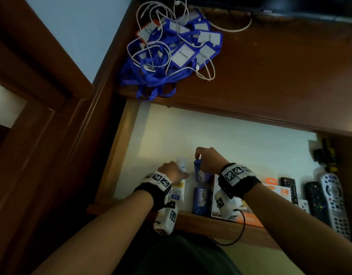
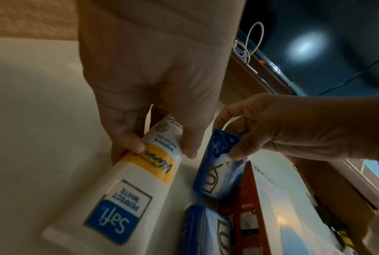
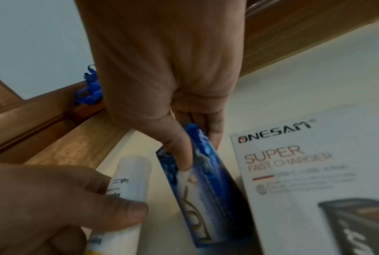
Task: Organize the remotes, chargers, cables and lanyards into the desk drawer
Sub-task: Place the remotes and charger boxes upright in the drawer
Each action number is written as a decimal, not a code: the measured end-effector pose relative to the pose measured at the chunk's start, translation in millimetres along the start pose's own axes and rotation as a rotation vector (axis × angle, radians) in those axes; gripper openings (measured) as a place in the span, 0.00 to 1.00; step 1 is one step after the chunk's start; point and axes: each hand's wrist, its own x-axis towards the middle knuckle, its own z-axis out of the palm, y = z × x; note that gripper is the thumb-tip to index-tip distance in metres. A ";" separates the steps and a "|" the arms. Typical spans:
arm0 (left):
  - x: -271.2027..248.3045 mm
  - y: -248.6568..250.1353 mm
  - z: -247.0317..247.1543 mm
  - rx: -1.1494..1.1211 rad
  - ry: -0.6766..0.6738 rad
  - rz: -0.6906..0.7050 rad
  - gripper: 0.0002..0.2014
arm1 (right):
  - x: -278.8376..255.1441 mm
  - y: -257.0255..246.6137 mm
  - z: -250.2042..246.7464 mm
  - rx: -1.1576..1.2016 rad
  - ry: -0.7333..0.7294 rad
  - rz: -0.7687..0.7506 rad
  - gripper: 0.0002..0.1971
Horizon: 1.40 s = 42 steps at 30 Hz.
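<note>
In the open drawer [image 1: 240, 139] my left hand [image 1: 179, 172] grips a white and yellow tube [image 2: 118, 198] near its cap end. Beside it my right hand [image 1: 198, 155] pinches the top of a blue soap box [image 2: 217, 176], which stands tilted on the drawer floor. The right wrist view shows the thumb [image 3: 182, 155] lying on the box face [image 3: 206, 198]. A tangle of blue lanyards [image 1: 151, 80] with badge holders and white cables [image 1: 206, 74] lies on the desk top. Three remotes [image 1: 333, 201] lie at the drawer's right end.
A second blue soap box [image 1: 200, 201] lies at the drawer front. A white charger box [image 3: 304, 163] sits right of the held box, and an orange charger box [image 1: 284, 191] beyond it. Dark small items [image 1: 323, 155] fill the far right corner. The drawer's back half shows bare white floor.
</note>
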 end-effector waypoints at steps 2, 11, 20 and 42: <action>2.5 -1.4 4.1 0.031 -0.027 0.001 0.29 | 3.6 -1.4 0.7 -0.064 -0.018 0.011 0.09; 1.9 1.6 8.4 0.058 -0.099 0.001 0.17 | 7.7 7.3 9.1 -0.230 -0.063 0.060 0.14; -1.1 0.3 15.9 -0.081 -0.116 -0.061 0.31 | 1.4 10.4 19.3 -0.241 -0.033 0.020 0.11; 5.2 -13.6 -7.5 -0.352 -0.252 0.067 0.29 | -4.4 7.1 5.2 0.117 0.457 -0.020 0.06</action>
